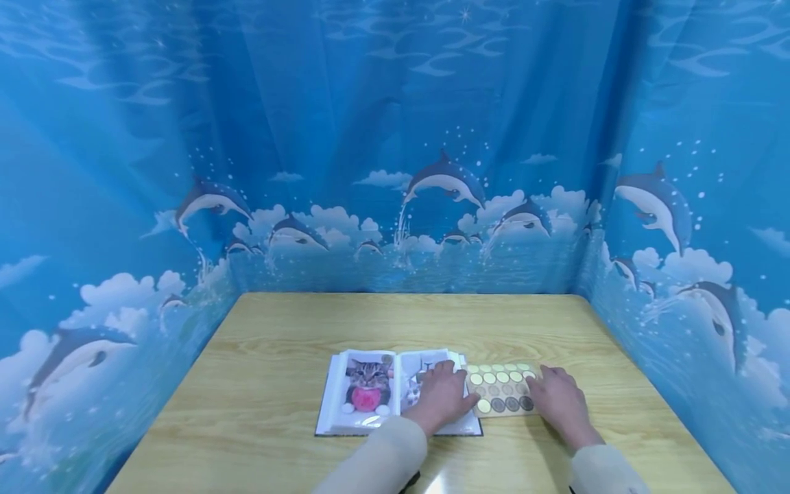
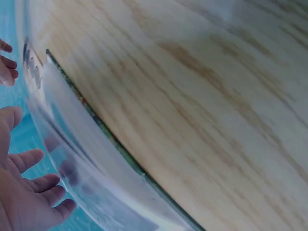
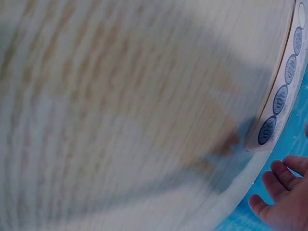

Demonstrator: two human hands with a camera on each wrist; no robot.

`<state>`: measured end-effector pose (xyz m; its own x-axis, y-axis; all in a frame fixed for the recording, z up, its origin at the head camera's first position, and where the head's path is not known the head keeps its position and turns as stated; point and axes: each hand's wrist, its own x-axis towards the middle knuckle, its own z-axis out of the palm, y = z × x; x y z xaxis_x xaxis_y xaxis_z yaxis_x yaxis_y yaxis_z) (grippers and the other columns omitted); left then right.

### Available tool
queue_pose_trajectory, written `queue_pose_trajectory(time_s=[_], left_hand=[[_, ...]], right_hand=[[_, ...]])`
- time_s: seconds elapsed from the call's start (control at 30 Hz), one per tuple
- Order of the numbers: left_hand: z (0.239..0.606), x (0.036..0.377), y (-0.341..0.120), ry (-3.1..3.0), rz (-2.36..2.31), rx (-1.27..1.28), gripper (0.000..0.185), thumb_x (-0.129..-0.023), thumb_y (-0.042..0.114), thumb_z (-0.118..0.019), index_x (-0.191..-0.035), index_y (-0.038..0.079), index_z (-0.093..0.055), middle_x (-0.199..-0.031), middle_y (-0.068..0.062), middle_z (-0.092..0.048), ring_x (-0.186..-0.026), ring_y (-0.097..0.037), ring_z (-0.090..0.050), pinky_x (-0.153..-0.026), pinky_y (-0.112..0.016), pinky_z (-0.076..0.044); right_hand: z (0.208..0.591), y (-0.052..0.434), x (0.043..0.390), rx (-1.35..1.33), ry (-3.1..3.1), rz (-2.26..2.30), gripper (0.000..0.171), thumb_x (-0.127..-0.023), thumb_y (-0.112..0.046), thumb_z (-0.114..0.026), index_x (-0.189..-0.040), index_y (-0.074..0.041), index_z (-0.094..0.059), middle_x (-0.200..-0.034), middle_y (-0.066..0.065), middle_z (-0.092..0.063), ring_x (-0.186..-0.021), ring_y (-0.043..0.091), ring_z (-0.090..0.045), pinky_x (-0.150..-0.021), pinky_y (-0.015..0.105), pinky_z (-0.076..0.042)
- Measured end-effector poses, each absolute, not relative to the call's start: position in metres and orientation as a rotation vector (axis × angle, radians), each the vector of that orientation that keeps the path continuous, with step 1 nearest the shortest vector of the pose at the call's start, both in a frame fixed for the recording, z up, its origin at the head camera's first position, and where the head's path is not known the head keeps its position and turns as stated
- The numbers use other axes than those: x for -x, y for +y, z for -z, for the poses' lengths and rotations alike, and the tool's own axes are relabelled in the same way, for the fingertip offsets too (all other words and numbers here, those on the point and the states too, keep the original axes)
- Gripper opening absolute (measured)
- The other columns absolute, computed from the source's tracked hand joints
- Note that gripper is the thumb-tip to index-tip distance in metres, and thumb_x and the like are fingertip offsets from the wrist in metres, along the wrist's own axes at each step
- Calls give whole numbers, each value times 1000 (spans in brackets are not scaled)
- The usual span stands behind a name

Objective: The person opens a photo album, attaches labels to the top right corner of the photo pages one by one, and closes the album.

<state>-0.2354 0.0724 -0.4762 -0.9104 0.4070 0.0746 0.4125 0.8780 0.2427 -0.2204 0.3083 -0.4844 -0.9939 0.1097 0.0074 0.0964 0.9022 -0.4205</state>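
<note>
While both hands lie low on the wooden table [image 1: 278, 357], the lines below give each thing in turn.

Left hand: the left hand [image 1: 442, 394] rests palm down on the right-hand page of the photo album [image 1: 370, 392]; its fingers are spread and fairly straight, holding nothing, and the fingertips reach the left edge of the sticker sheet [image 1: 501, 388].

Right hand: the right hand [image 1: 558, 400] lies flat on the right end of the sticker sheet, fingers relaxed and uncurled, pinching nothing.

Photo album: open, flat near the front edge of the table; its left page shows a cat picture [image 1: 368, 384].

Sticker sheet: just beside the album on its right, touching or slightly overlapping the album's right edge; it carries rows of round stickers, pale ones toward the back and darker ones toward the front.

Wrist views: blurred; each shows open fingers near the table edge.

Surround: a blue dolphin curtain [image 1: 432, 137] stands on three sides.
</note>
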Motion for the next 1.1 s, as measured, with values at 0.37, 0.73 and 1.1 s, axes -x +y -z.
queue_pose_trajectory(time_s=[0.37,0.73,1.1], left_hand=[[485,233,80,-3095,283,594,51,-92,57,-61,-110,11,-72,-139,-12,-53,-132,-28,-45,-112,-49,-35],[492,233,90,-3119,211,563,52,-96,54,-54,-125,13,-67,-141,-13,-50,-135,-29,-42,-113,-50,-34],[494,233,89,-3117,573,517,47,-98,41,-55,-130,8,-64,-151,-19,-40,-143,-35,-31,-117,-55,-23]], right_hand=[[485,310,216,184,-3044,-618,61,-102,-31,-46,-136,20,-41,-136,44,-37,-122,59,-39,-99,72,-34],[486,312,217,215,-3115,-502,49,-101,-30,-43,-116,14,-60,-123,40,-49,-110,55,-49,-86,68,-44],[487,314,219,263,-3124,-541,49,-102,-30,-40,-112,12,-62,-121,39,-50,-108,55,-50,-85,69,-44]])
